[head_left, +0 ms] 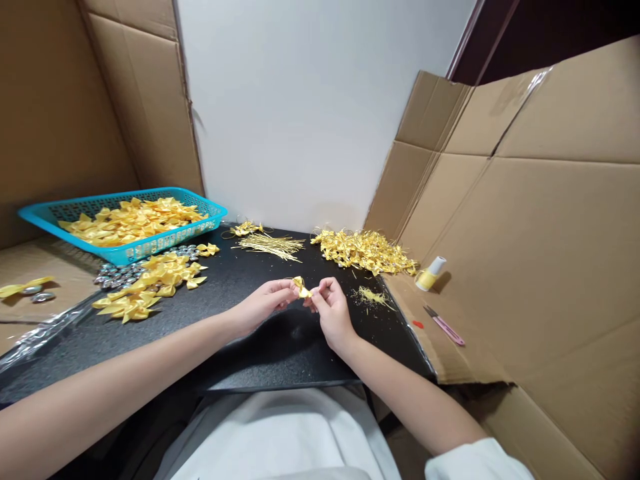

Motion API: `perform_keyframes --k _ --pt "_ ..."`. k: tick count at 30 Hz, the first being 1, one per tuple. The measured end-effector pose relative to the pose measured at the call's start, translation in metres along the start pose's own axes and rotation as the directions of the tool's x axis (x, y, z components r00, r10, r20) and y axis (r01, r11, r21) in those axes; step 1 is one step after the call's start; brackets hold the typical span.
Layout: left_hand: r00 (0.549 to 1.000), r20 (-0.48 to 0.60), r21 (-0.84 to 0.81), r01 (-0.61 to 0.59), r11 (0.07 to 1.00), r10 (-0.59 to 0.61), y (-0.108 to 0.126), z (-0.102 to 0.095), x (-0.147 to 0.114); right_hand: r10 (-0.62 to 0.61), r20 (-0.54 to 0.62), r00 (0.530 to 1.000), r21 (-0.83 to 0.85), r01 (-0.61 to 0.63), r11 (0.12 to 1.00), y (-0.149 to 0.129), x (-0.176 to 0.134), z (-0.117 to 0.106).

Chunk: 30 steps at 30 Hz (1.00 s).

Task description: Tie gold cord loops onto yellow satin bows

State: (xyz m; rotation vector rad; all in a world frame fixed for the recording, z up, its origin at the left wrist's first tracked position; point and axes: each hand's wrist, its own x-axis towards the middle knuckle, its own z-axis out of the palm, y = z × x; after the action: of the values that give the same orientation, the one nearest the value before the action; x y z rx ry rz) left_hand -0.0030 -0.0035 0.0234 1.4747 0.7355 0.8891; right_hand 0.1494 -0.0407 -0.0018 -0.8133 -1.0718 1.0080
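A small yellow ribbon bow (302,288) is pinched between my two hands above the black table. My left hand (267,303) grips it from the left with thumb and fingers closed. From the right, my right hand (330,310) pinches its other side. A thin gold cord seems to loop at the bow's top, though the fingers hide part of it. Beyond my hands lies a bundle of cut gold cords (273,245). To the left, loose yellow bows (165,277) are heaped beside shiny silver beads (117,275).
A blue basket (123,255) full of yellow bows stands at the back left. Bows with cord loops (365,252) are piled at the back right, near thread scraps (373,295). On cardboard at right are a yellow thread spool (430,275) and pink thread snips (447,329). Cardboard walls (540,200) flank the table.
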Motion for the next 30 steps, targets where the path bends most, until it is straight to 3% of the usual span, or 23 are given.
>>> perform_keyframes --k 13,18,20,22,25,27,30 --pt "0.997 0.059 0.149 -0.066 0.987 0.058 -0.007 -0.003 0.001 0.001 0.041 0.999 -0.008 -0.001 1.0 -0.001 -0.002 0.002" --pt "0.969 -0.082 0.326 -0.196 0.925 0.234 -0.003 -0.005 -0.001 -0.004 0.032 0.999 -0.03 0.005 1.0 0.0 -0.002 0.001" --pt "0.918 -0.155 0.427 -0.269 0.863 0.364 0.002 -0.008 -0.003 -0.011 0.029 1.0 -0.042 0.012 0.999 0.001 -0.002 0.0" --pt "0.867 -0.143 0.521 -0.345 0.781 0.478 0.006 -0.012 -0.004 -0.018 0.029 0.999 -0.054 0.019 0.998 0.001 -0.002 0.0" --pt "0.766 0.08 0.695 -0.501 0.516 0.637 0.011 -0.015 -0.005 -0.032 0.036 0.999 -0.065 0.035 0.997 0.003 -0.002 -0.001" --pt "0.7 0.214 0.754 -0.562 0.341 0.681 0.012 -0.017 -0.004 -0.043 0.045 0.998 -0.07 0.046 0.996 0.003 -0.002 -0.001" --pt "0.665 0.28 0.769 -0.588 0.253 0.692 0.012 -0.02 -0.001 -0.053 0.06 0.997 -0.078 0.058 0.995 0.004 -0.003 -0.001"
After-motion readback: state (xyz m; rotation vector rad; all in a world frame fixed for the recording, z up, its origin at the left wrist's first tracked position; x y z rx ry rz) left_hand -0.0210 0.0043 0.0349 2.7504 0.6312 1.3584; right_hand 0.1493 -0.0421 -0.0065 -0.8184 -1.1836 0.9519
